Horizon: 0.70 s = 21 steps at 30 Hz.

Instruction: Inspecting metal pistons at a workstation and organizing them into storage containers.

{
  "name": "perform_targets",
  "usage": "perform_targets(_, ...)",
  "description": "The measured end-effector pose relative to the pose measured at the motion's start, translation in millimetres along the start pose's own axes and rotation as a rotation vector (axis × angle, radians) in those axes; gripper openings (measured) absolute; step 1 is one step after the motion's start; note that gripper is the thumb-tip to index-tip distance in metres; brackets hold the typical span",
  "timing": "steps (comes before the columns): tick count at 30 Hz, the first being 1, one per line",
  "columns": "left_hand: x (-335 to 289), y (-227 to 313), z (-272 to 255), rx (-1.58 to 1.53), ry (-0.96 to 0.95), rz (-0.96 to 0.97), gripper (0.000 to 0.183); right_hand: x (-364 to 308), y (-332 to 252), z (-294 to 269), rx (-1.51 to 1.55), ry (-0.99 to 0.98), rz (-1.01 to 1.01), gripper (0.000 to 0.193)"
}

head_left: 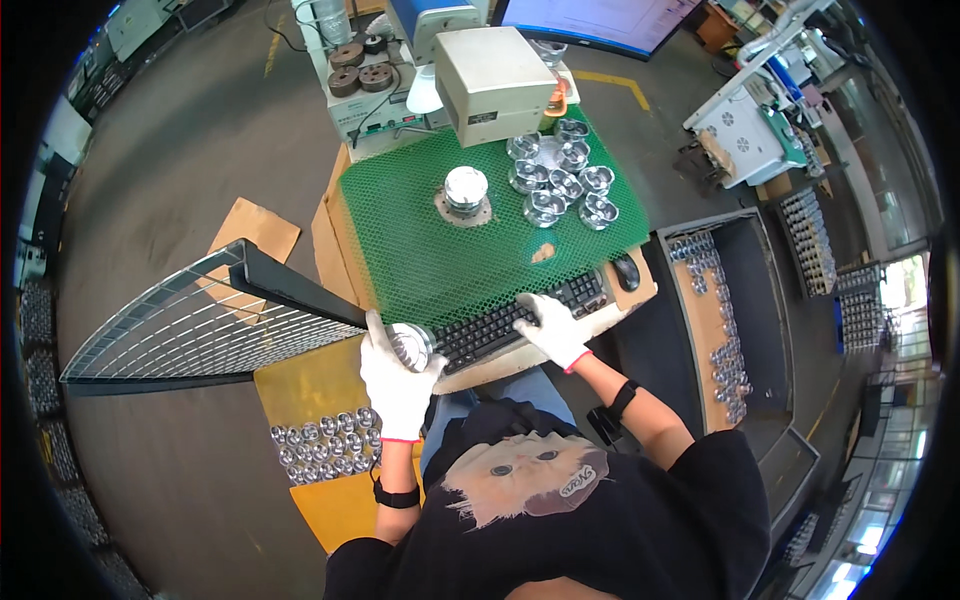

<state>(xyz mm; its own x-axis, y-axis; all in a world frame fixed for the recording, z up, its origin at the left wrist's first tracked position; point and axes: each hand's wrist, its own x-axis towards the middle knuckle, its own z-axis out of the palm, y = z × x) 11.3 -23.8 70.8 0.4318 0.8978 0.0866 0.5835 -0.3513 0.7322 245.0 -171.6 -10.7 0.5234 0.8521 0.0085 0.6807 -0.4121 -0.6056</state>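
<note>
As left fingers curl — cylinder between; seemingly held

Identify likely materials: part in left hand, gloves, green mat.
Part in the left hand: likely metal, polished; bright silver shine. Gloves: probably knit fabric, matte; soft white look, red cuff edging. Mat: perhaps plastic or rubber, slight sheen; regular mesh-like texture.

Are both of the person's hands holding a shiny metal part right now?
No: only the left hand grips a metal part, while the right hand is at the keyboard with none in it.
</note>
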Motion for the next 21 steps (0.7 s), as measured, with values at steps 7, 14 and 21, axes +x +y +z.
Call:
perform_targets(7, 1.6, 10.4, 3.9, -0.106, 0.061, 0.029, 0.107, -10.5, -38.1, 13.7, 0.327, -0.142, 0.06, 0.044)
perform_targets(14, -8.4, -17.5, 26.4, -1.012, -0.015, -0.228, 0.105, 25.6, -89.6, -3.9, 0.992, -0.639, 0.136, 0.043)
perform_targets(21, -33.4, -43.2, 34.8, -1.598, -0.035, -0.717, 0.077, 30.9, -126.4, 20.2, 1.28, -1.014, 0.352, 0.06)
